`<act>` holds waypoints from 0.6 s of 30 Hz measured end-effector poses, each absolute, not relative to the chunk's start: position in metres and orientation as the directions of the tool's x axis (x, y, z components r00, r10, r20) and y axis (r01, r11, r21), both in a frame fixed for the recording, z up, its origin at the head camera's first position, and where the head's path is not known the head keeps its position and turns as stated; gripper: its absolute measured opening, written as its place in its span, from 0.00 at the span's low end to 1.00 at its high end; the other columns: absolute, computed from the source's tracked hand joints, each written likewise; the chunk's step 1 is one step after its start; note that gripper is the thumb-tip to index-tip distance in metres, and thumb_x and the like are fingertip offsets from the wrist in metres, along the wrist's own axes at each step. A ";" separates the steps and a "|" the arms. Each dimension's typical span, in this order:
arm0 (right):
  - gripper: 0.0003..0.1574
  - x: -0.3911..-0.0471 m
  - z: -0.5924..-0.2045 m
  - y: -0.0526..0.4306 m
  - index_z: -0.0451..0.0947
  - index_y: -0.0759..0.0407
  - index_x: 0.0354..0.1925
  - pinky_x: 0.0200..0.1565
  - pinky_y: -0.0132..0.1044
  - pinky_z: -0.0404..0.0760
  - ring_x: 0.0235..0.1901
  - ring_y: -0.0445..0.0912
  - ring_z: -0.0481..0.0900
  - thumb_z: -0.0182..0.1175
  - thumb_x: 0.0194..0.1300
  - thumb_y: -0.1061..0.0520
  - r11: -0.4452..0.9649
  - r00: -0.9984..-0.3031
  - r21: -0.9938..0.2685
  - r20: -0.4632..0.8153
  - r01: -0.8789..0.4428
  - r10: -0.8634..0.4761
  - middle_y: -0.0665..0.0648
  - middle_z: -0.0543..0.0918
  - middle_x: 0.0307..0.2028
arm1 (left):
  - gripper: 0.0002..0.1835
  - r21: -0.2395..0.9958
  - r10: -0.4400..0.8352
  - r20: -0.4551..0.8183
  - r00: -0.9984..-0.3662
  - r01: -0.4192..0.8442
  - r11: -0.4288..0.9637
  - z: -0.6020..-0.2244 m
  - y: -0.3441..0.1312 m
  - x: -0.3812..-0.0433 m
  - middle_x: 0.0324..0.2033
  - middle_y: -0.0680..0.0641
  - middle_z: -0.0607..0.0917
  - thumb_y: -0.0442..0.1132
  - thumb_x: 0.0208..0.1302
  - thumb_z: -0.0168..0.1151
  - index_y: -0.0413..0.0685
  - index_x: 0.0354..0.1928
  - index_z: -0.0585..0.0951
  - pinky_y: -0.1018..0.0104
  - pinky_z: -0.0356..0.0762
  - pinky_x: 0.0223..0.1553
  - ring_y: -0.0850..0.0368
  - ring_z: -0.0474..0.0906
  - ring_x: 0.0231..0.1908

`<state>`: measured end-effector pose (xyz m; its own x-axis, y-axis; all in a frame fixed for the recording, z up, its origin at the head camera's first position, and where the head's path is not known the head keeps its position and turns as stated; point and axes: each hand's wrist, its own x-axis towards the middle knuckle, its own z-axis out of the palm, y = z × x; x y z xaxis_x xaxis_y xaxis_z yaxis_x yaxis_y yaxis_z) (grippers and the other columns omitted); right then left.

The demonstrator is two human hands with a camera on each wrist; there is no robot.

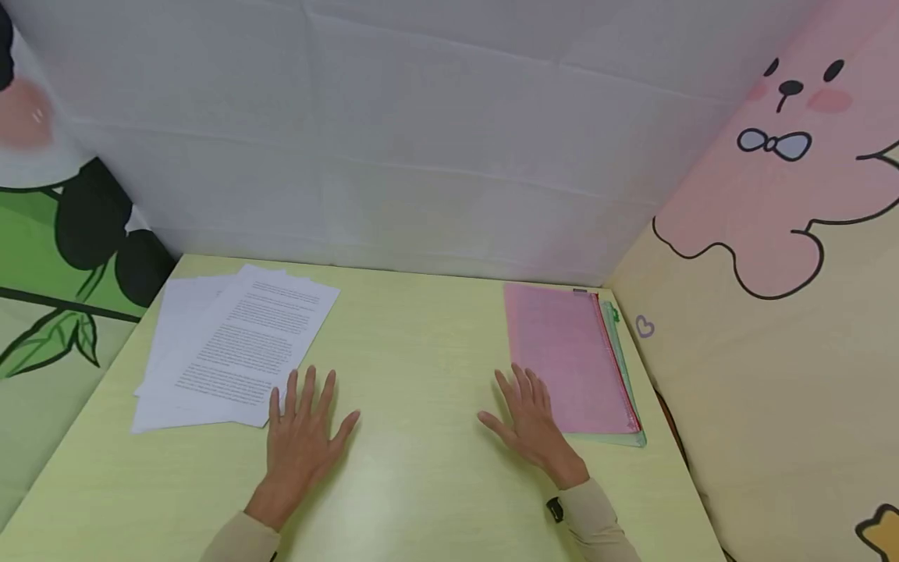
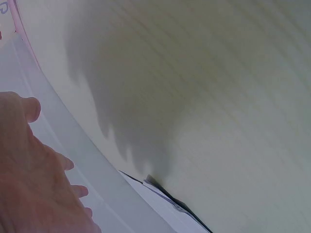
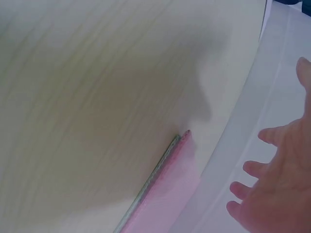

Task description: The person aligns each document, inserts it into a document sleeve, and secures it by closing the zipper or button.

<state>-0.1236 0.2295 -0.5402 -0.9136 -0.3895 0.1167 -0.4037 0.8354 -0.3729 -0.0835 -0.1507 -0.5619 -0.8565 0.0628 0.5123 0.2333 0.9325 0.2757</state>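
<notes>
My left hand [image 1: 303, 437], palm down with fingers spread, is over the table by the near right corner of some printed paper sheets [image 1: 246, 343]. The sheets overlap in a loose, uneven pile at the left. On the other side, my right hand [image 1: 530, 421] has its fingers spread next to a pink zip file folder [image 1: 562, 359]; its fingertips overlap the folder's left edge in the head view. Beneath the pink folder a green folder [image 1: 632, 390] shows along the right and near edges. Both hands hold nothing, and the wrist views show their shadows on the tabletop.
The pale yellow-green table [image 1: 414, 351] meets a white cloth backdrop [image 1: 449, 156] at its far edge. Printed cartoon panels stand at both sides, with a pink bear [image 1: 787, 195] on the right one. A dark band [image 1: 555, 509] is on the right wrist.
</notes>
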 end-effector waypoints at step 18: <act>0.57 -0.123 -0.542 0.216 0.54 0.58 0.80 0.72 0.71 0.44 0.76 0.72 0.47 0.60 0.68 0.30 0.847 -0.910 -0.333 0.157 -0.415 -0.384 0.71 0.50 0.78 | 0.43 0.293 0.061 0.491 -0.869 0.231 0.928 -0.557 -0.153 -0.080 0.72 0.32 0.66 0.69 0.70 0.47 0.42 0.72 0.72 0.29 0.48 0.71 0.29 0.55 0.73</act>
<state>-0.1231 0.2160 -0.5419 -0.9098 -0.3844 0.1566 -0.4150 0.8467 -0.3329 -0.0800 -0.1527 -0.5574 -0.8690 0.0613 0.4909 0.2308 0.9280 0.2925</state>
